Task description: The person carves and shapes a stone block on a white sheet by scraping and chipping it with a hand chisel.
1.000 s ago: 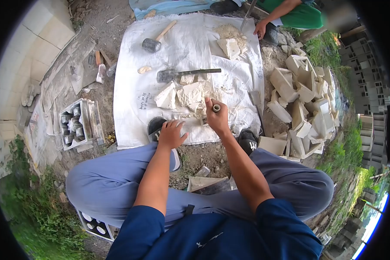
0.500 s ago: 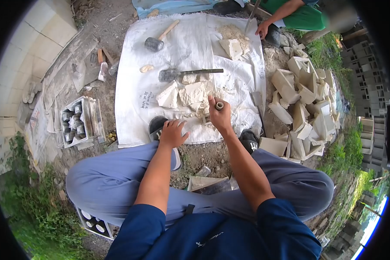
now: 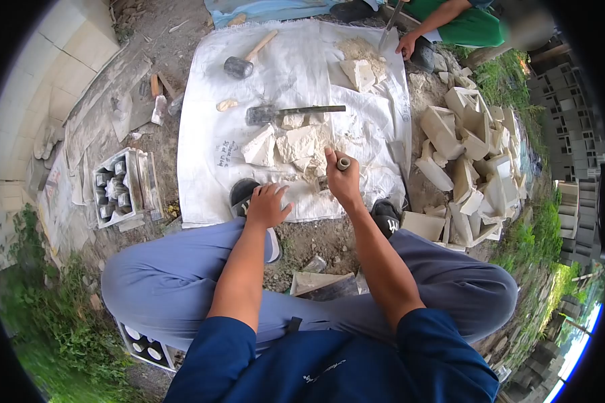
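My right hand is wrapped round the handle of a tool, whose round end points up; its lower part is mostly hidden. Just beyond it lie pale broken chunks and crumbs on a white sheet. My left hand rests near my left shoe, fingers spread and holding nothing. A hammer with a dark head lies behind the chunks, and a mallet with a wooden handle is farther back.
A heap of pale broken blocks is at the right. At the left sits a tray of cylinders. A co-worker's hand is at the top right, beside a metal blade and another pale chunk.
My right hand and its tool have shifted slightly to the right over the sheet. My left hand stays near my shoe. The view has tilted slightly.
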`<state>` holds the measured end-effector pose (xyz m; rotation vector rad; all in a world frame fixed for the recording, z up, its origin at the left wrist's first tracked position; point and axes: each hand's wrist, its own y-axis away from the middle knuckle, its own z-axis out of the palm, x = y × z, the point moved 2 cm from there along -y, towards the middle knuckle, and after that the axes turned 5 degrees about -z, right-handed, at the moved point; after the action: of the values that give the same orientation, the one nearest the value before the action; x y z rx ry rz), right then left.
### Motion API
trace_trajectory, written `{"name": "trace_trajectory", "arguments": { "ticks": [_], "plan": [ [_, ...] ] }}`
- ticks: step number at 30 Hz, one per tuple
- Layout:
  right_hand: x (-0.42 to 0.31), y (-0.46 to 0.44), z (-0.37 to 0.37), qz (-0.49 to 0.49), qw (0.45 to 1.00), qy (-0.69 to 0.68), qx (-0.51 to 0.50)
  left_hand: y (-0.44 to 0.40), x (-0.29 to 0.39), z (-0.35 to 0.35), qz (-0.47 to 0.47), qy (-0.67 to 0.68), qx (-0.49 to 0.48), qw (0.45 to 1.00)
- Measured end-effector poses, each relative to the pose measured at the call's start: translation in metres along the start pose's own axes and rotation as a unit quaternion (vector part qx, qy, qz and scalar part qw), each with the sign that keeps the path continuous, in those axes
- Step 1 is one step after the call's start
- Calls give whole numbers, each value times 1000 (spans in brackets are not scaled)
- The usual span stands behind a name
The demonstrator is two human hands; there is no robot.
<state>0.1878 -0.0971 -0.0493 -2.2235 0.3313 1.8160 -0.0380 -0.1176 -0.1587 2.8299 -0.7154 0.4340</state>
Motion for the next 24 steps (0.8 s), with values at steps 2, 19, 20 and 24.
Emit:
{"name": "trace_trajectory", "arguments": {
  "ticks": [2, 19, 20, 24],
  "plan": [
    [-28, -11, -5, 0, 1000, 5, -9, 2, -1, 1, -13, 12, -11, 1000],
    [-38, -15, -17, 16, 1000, -4, -13, 1, -3, 3, -5, 9, 8, 1000],
    [-36, -13, -15, -4, 1000, 17, -7, 0, -2, 3, -11, 7, 4, 1000],
    [28, 0, -7, 5, 997, 57, -48, -1, 0, 4, -18, -13, -3, 1000]
  ]
}}
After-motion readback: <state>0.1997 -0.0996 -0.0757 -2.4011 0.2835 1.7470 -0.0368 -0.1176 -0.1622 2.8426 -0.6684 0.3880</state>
